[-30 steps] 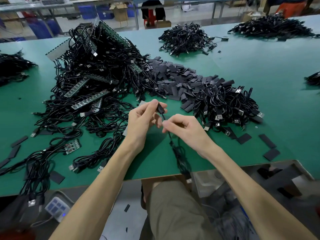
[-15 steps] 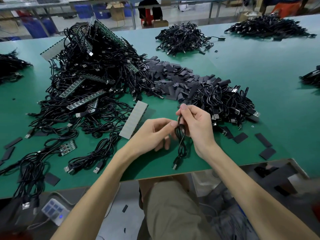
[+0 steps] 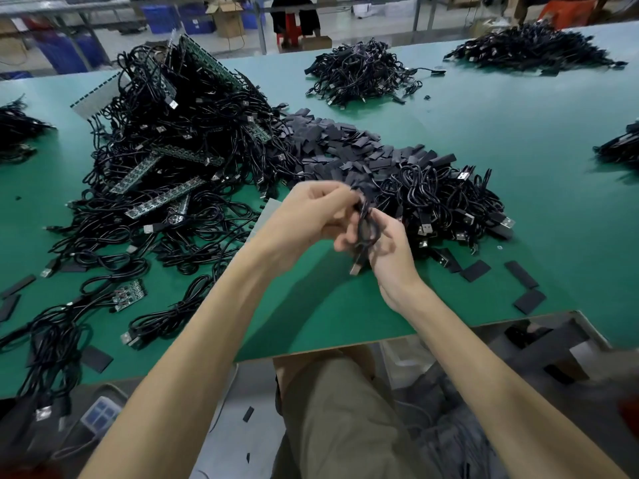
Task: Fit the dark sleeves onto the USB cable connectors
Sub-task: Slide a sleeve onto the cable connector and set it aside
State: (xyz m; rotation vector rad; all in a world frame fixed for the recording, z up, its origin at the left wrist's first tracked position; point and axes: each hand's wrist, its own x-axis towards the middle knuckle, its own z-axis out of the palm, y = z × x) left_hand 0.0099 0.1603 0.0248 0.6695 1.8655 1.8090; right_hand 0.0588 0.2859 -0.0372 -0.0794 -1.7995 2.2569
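Far-left heap: we saw a small heap of black cables (image 3: pixel 15 133) at the table's left edge, well apart from the rest.
Big tangle: we found a tall tangle of black cables (image 3: pixel 166 140) mixed with green circuit strips (image 3: pixel 166 198) on the green table (image 3: pixel 518 133).
Left hand: our left hand (image 3: pixel 307 216) was raised over the table's near edge, with its fingers curled and their tips pinching the top of the coiled USB cable (image 3: pixel 366 229).
Coiled USB cable: it hung looped between our two hands, and its silver USB plug (image 3: pixel 355 269) dangled below. We could not tell whether a sleeve sat on it, because the frame was blurred there.
Right hand: our right hand (image 3: pixel 392 252) was just beside the left, with its fingers curled round the coil's loops.
Dark sleeves: a pile of dark sleeves (image 3: pixel 339 143) lay behind our hands, in the table's middle.
Right heap: a heap of coiled cables (image 3: pixel 446 198) touched that pile, just right of our hands.
Loose sleeves: a few flat sleeves (image 3: pixel 527 300) lay near the table's near-right corner.
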